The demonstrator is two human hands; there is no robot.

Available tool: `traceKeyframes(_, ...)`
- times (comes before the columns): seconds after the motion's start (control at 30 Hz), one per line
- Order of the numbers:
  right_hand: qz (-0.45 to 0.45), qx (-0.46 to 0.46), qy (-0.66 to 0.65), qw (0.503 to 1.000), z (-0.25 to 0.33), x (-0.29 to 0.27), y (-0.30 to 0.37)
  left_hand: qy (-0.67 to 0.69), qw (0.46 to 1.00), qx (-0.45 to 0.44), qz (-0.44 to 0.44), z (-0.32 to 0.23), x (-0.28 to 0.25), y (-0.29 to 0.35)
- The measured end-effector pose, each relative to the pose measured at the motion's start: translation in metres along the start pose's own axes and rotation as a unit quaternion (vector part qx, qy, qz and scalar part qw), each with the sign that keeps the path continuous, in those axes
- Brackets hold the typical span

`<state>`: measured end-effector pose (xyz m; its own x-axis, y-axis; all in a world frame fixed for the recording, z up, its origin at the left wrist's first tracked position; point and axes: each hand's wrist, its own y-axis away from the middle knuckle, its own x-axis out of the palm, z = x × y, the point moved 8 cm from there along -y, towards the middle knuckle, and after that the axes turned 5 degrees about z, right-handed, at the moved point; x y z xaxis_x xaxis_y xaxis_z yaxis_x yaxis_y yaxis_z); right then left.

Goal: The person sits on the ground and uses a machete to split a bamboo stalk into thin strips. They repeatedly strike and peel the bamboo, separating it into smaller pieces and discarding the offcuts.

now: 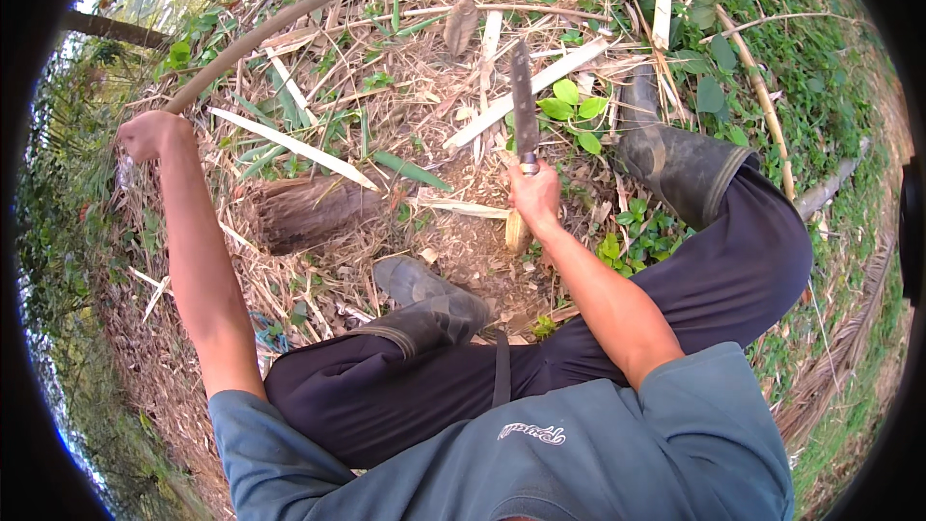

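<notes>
Out at the far left, my left hand (154,135) is closed around the near end of a long, slightly curved brown stick (253,41). The stick slants away from it, up and to the right. Near the middle, my right hand (535,195) grips a machete (524,101) by its pale handle, whose butt shows below the fist. Its dark, worn blade points away from me. Pale split strips of wood (529,95) lie beyond and beside the blade, one of them crossing behind it. Another pale strip (294,148) with a pointed end rests between my two hands.
A short weathered log (318,212) lies left of centre. My dark rubber boots (429,299) stand on the littered ground, legs apart. Dry leaves, wood chips and green plants (577,108) surround them. A thin pole (757,96) lies at the right.
</notes>
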<state>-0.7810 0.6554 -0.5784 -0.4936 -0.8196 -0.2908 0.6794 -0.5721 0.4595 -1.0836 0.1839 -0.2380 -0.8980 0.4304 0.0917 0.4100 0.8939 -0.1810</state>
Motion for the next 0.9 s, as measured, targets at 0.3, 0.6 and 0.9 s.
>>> traceKeyframes(0.3, -0.258, 0.043, -0.032, 0.965, 0.01, -0.106, -0.033, -0.369, 0.503, 0.231, 0.747, 0.195, 0.063, 0.271)
traceKeyframes(0.6, -0.293, 0.045, 0.085, 0.951, -0.047, -0.144, -0.047, -0.391, 0.363, 0.37, 0.761, 0.281, 0.023, 0.487)
traceKeyframes(0.9, -0.312, 0.027, 0.041, 0.949, -0.078, -0.148, -0.06, -0.309, 0.455, 0.099, 0.829, 0.289, 0.015, 0.455)
